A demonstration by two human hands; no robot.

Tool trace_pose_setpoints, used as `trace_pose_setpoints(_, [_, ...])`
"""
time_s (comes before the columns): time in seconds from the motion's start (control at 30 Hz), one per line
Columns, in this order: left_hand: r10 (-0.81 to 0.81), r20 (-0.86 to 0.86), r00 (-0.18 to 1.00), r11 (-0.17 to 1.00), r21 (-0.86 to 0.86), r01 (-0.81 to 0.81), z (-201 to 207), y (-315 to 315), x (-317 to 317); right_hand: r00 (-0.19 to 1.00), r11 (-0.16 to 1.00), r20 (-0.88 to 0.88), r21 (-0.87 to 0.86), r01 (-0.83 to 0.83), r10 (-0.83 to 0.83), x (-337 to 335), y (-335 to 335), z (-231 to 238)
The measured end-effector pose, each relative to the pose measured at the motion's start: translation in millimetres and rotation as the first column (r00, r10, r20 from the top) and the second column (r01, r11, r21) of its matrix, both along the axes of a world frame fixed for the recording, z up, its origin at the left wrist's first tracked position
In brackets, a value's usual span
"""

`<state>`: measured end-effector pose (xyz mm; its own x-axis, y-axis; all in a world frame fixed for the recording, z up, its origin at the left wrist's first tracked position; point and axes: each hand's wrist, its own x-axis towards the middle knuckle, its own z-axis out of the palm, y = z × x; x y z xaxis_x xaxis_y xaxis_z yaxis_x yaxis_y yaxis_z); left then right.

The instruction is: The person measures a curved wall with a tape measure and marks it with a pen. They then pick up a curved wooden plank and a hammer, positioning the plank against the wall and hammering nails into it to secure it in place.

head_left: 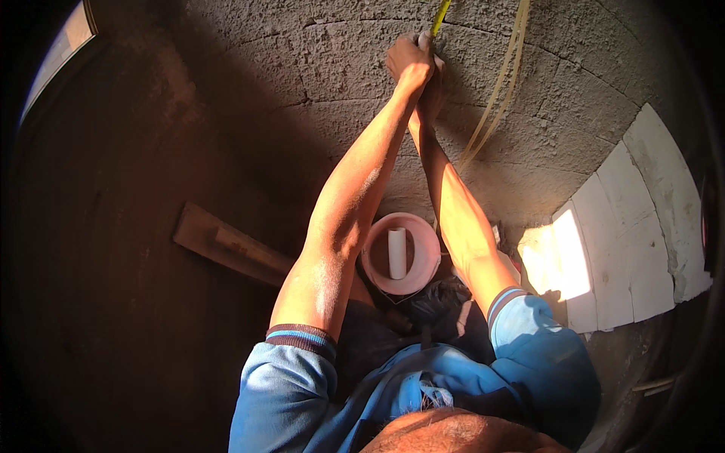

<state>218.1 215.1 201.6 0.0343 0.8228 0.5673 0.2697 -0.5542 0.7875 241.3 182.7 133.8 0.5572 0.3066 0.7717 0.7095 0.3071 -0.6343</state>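
Observation:
Both my arms stretch up to a rough grey block wall. A yellow tape measure blade (440, 18) runs upward along the wall from where my hands meet. My left hand (408, 60) is closed at the blade's lower end, thumb and fingers pressed together. Close against it, partly behind, is my right hand (433, 89). Its fingers look curled, but what they grip is hidden. To the right of my hands, pale yellowish cords (498, 90) hang down the wall in a loose loop.
Below my arms stands a pink bucket (433, 249) with a white cylinder (397, 254) in it. A wooden board with a raised handle-like strip (234, 243) lies to the left in shadow. Large white panels (623, 219) stand at the right, partly sunlit.

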Motion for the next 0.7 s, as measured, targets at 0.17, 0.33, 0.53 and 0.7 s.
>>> trace_pose_setpoints(0.17, [-0.407,0.099,0.908,0.912,-0.004,0.409,3.1,-11.5,-49.4,0.97,0.978,0.21,0.189,0.085,-0.125,-22.1,-9.5,1.4])
trace_pose_setpoints(0.33, [-0.502,0.335,0.798,0.859,0.082,0.506,-5.5,18.5,-157.5,0.899,0.941,0.436,0.28,-0.188,0.05,-79.1,-20.7,20.6])
trace_pose_setpoints(0.53, [-0.37,0.497,0.785,0.914,0.042,0.404,-0.4,76.8,-283.4,0.822,0.932,0.554,0.211,-0.294,0.134,-70.3,-33.9,69.9])
trace_pose_setpoints(0.7, [-0.061,0.448,0.892,0.99,-0.089,0.112,-6.2,122.1,-368.4,0.729,0.956,0.67,0.103,-0.276,0.138,-77.2,-34.3,105.7])
